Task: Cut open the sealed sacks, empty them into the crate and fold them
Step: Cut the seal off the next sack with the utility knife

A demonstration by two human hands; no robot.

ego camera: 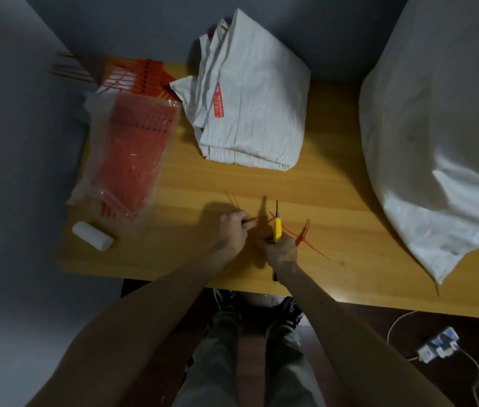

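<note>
In front of the folded white sacks (pixel 250 113), the left hand (pixel 232 227) pinches a thin red plastic tie (pixel 252 220), probably steadying it for the yellow utility knife (pixel 277 227) gripped by the right hand (pixel 280 249).

Wooden table (pixel 335 201), grey walls (pixel 12 142), dark floor (pixel 379 362), dim light

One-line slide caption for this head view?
Right hand grips yellow utility knife; left hand pinches red zip tie over wooden table.

Head-worn view, steeply down over table (pixel 335 201).
</note>
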